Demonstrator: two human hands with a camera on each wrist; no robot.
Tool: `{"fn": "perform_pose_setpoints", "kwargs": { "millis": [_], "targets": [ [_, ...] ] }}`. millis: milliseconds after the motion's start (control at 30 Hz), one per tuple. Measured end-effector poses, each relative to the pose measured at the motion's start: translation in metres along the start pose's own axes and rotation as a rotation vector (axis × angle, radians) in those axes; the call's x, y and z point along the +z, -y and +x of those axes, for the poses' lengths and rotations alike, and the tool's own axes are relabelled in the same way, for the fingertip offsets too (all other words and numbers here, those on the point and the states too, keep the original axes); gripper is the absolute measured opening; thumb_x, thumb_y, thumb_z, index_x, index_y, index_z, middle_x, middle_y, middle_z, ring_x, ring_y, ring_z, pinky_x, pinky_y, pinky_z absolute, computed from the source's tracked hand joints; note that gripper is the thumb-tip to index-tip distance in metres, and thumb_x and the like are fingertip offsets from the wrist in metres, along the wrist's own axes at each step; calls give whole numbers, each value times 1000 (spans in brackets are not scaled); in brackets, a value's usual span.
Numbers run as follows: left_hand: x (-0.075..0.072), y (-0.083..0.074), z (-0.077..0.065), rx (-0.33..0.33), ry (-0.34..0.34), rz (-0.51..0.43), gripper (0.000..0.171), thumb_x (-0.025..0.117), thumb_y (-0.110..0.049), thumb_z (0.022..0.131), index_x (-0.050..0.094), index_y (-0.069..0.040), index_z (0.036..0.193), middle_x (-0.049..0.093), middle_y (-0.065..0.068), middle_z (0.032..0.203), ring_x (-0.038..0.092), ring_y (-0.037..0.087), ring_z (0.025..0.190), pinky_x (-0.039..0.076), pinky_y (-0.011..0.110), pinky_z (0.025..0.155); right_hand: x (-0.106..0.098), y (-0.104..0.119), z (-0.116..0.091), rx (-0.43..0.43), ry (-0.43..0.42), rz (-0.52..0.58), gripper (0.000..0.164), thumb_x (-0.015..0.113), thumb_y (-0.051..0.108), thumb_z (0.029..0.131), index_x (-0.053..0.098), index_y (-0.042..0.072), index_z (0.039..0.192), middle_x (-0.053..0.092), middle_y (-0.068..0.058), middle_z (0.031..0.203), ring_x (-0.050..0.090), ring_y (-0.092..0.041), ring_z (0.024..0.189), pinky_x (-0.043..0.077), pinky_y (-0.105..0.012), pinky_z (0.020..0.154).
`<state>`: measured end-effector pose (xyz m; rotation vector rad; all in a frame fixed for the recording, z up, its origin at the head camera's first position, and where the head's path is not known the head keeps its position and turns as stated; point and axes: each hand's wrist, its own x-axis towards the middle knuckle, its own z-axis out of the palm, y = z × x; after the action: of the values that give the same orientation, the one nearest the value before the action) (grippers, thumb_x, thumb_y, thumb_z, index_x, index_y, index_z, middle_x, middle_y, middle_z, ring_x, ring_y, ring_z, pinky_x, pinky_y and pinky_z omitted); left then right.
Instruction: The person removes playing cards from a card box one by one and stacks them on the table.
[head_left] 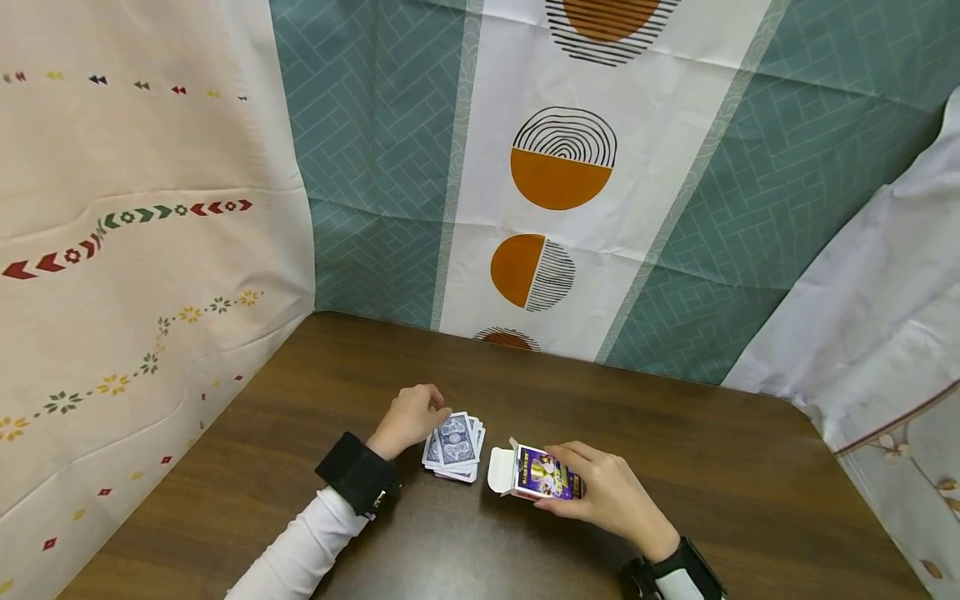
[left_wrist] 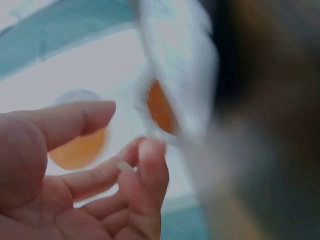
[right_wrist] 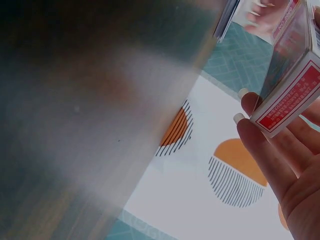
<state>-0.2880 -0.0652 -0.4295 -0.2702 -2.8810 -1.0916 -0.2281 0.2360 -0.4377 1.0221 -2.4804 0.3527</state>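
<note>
My left hand (head_left: 411, 418) hovers at the far left edge of a loose stack of blue-backed playing cards (head_left: 455, 443), its thumb overlapping the stack's corner in the head view. In the left wrist view the left hand (left_wrist: 95, 175) holds nothing, thumb apart from the loosely bent fingers. My right hand (head_left: 611, 492) grips a purple-printed card box (head_left: 546, 473) from its right end. The box's white flap (head_left: 501, 471) stands open toward the stack. In the right wrist view fingers (right_wrist: 265, 145) lie along the box's red-and-white side (right_wrist: 292, 97).
The cards lie on a dark brown wooden table (head_left: 420, 542). A teal and white patterned curtain (head_left: 480, 167) hangs behind the table. Pale cloths hang at the left (head_left: 150, 250) and right (head_left: 892, 292). Black straps with cameras circle both wrists.
</note>
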Motion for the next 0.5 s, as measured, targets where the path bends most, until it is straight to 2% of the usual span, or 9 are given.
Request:
{"fn": "perform_pose_setpoints", "kwargs": {
  "millis": [67, 133, 233, 300, 500],
  "targets": [
    [-1, -15, -7, 98, 57, -50, 13, 70, -14, 86, 70, -2, 92, 61, 4, 75, 53, 14, 66, 41, 26, 57, 0, 0, 0, -2, 0, 3, 64, 73, 64, 72, 69, 15, 113, 68, 5, 103, 56, 1, 75, 47, -16, 61],
    [0, -30, -15, 198, 150, -119, 10, 70, -14, 86, 72, -4, 88, 57, 1, 70, 47, 11, 61, 36, 22, 53, -1, 0, 0, -4, -4, 5, 64, 73, 64, 72, 69, 15, 112, 68, 6, 103, 56, 2, 74, 46, -15, 61],
    [6, -49, -27, 296, 258, -175, 9, 71, -14, 86, 72, -6, 82, 51, -3, 63, 42, 7, 54, 31, 20, 49, -1, 0, 0, -8, -15, 6, 63, 72, 65, 72, 68, 16, 112, 67, 7, 103, 56, 2, 74, 46, -14, 61],
    [14, -56, -33, 311, 267, -171, 12, 73, -15, 85, 72, -6, 78, 48, -6, 61, 38, 5, 52, 28, 19, 49, -1, 1, 1, -17, -26, 9, 63, 73, 64, 72, 68, 16, 112, 67, 7, 103, 57, 2, 74, 46, -13, 61],
    [33, -60, -45, 280, 162, -137, 27, 75, -18, 82, 62, -7, 61, 46, -6, 60, 37, 6, 57, 28, 20, 54, 0, 4, 1, -71, -60, 11, 61, 74, 62, 73, 68, 15, 111, 67, 7, 103, 59, 1, 76, 48, -14, 63]
  ]
}}
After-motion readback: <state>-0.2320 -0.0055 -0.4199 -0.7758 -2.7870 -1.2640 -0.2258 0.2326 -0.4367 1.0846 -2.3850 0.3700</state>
